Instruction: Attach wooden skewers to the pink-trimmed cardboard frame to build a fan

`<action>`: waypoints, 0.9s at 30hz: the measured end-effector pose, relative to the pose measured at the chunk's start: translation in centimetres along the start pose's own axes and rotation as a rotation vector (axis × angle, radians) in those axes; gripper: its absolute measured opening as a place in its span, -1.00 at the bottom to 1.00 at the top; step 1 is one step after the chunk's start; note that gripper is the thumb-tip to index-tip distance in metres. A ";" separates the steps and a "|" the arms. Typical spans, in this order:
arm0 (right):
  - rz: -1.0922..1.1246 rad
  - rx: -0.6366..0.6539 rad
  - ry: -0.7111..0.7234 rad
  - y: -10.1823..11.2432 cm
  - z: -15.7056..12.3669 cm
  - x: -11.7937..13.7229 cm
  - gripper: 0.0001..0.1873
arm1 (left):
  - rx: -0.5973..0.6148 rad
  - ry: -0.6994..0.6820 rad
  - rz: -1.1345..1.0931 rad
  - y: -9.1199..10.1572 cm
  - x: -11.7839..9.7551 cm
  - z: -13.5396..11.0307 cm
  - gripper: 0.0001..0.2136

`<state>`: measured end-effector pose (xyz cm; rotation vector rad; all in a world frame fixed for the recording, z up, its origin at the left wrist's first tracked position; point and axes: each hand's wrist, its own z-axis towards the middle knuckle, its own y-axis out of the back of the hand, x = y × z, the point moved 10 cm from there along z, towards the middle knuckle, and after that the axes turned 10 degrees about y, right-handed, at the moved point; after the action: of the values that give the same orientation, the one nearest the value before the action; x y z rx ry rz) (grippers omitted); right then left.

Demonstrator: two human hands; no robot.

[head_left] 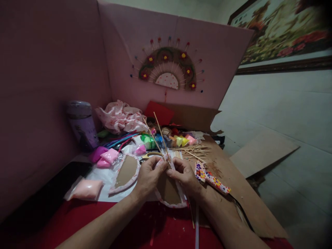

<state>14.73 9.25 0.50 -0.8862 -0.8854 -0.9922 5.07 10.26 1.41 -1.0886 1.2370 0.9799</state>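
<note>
My left hand (149, 174) and my right hand (184, 174) meet over a semicircular cardboard piece (169, 192) with a pale pink rim. Both pinch its top edge, where two thin wooden skewers (158, 133) stick up and away from me. A second cardboard half-disc (126, 172) lies flat just left of my left hand. A flowered strip (211, 178) lies by my right wrist.
A pile of skewers (194, 150), bags of coloured clay (168, 140), pink clay packets (109, 156), a purple bottle (82, 124) and crumpled pink cloth (120, 117) crowd the back. A finished fan (167, 69) hangs on the pink board. Brown cardboard (241, 193) lies right.
</note>
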 end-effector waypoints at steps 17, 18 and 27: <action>-0.001 -0.012 -0.017 0.0 0.2 0.1 -0.74 | 0.014 0.004 -0.008 0.0 -0.2 0.0 -0.78; 0.000 -0.013 -0.017 0.0 0.2 0.1 -0.75 | 0.014 0.006 -0.004 0.0 -0.2 0.0 -0.79; -0.060 0.005 0.013 0.1 0.1 0.1 -0.78 | 0.012 0.010 -0.214 0.3 -0.4 0.2 -0.77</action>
<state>14.84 9.29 0.62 -0.8519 -0.9074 -1.0458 4.77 10.52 1.83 -1.1906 1.1068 0.8036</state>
